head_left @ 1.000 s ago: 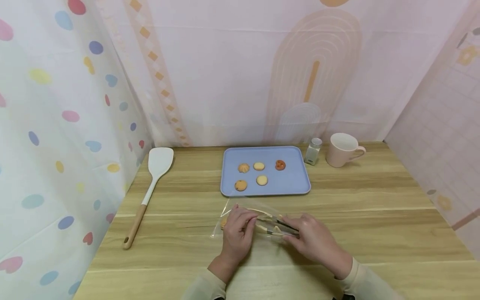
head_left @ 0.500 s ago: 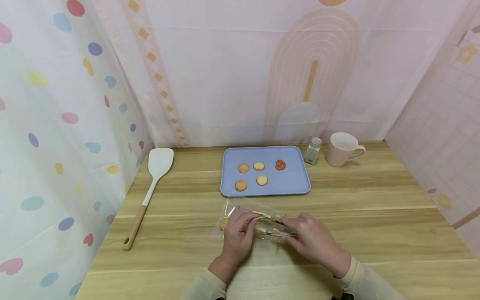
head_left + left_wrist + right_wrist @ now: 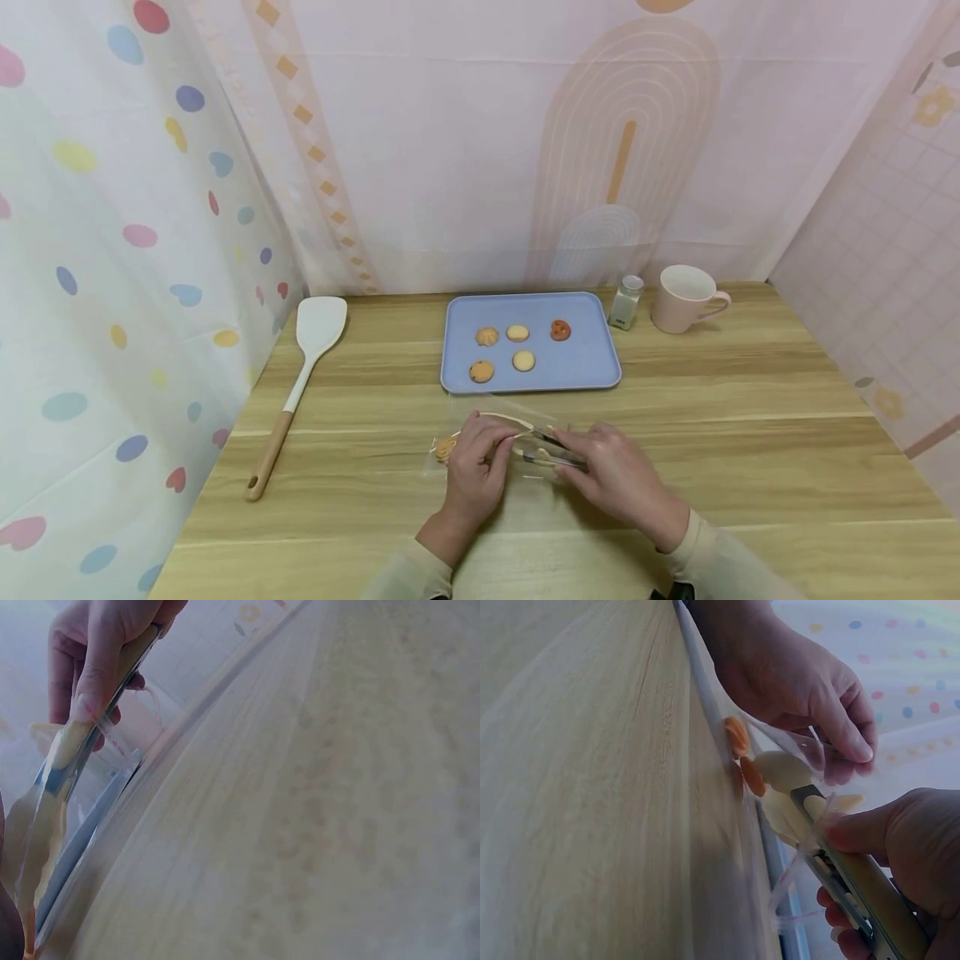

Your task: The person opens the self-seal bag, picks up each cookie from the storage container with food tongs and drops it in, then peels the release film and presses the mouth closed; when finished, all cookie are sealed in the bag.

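My left hand (image 3: pixel 477 467) pinches the edge of a clear plastic bag (image 3: pixel 795 742) between thumb and fingers, just above the table. In my right hand (image 3: pixel 621 479) is a pair of tongs (image 3: pixel 866 881) with cream-coloured tips, gripped by its metal arms. The tips reach inside the bag, pointing left. Orange-brown cookies (image 3: pixel 737 736) lie at the bag's bottom, by the tips; in the head view a ridged cookie (image 3: pixel 445 450) shows left of my left hand. Whether the tips hold a cookie is hard to see through the plastic.
Beyond my hands lies a blue tray (image 3: pixel 585 371) bearing several cookies (image 3: pixel 523 360). A glass shaker (image 3: pixel 626 303) and a pink mug (image 3: pixel 681 302) stand to its right. On the left lies a white spatula (image 3: pixel 317 329) with a wooden handle. Curtains surround the wooden table (image 3: pixel 360 525).
My right hand has shifted slightly left with the tongs, whose tips sit a little deeper in the bag. My left hand stays in place, and the ridged cookie has edged left.
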`<act>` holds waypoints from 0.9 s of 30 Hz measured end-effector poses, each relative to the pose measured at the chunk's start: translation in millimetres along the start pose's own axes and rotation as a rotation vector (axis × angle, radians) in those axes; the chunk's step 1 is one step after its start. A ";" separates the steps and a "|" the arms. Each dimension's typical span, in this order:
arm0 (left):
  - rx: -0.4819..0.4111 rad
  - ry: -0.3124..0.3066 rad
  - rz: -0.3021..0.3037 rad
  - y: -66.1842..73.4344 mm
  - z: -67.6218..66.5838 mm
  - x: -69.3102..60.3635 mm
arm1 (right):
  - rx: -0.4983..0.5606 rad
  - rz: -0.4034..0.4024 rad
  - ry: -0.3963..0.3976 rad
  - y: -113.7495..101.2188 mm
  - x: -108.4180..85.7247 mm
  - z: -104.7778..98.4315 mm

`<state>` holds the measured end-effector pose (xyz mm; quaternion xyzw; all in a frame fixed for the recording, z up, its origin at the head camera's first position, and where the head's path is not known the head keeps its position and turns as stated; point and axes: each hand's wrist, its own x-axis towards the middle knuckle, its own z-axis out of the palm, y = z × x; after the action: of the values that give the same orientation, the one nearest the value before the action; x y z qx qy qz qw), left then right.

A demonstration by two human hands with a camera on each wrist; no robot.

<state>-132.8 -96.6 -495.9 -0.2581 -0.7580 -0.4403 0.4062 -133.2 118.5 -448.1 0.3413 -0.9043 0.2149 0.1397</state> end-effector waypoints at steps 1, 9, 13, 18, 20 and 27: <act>-0.002 0.002 0.003 0.1 0.0 0.0 | 0.002 0.005 -0.005 -0.7 1.1 1.0; -0.012 0.001 0.004 1.8 -0.2 0.9 | -0.021 0.049 -0.040 -4.8 5.2 6.0; -0.012 0.000 0.010 1.8 -0.3 1.4 | -0.038 0.034 -0.027 -6.0 6.1 8.8; -0.010 -0.006 0.007 0.5 -0.2 0.6 | -0.038 0.023 -0.011 -8.8 7.9 11.9; -0.008 -0.008 0.001 0.0 -0.2 0.0 | -0.034 0.017 -0.005 -10.5 8.8 12.3; 0.006 -0.011 -0.017 -1.6 -0.8 -2.0 | -0.034 0.026 -0.031 -11.0 6.4 5.8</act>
<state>-132.7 -98.1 -498.1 -0.2528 -0.7637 -0.4400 0.3991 -131.1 104.8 -447.4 0.3303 -0.9143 0.1961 0.1286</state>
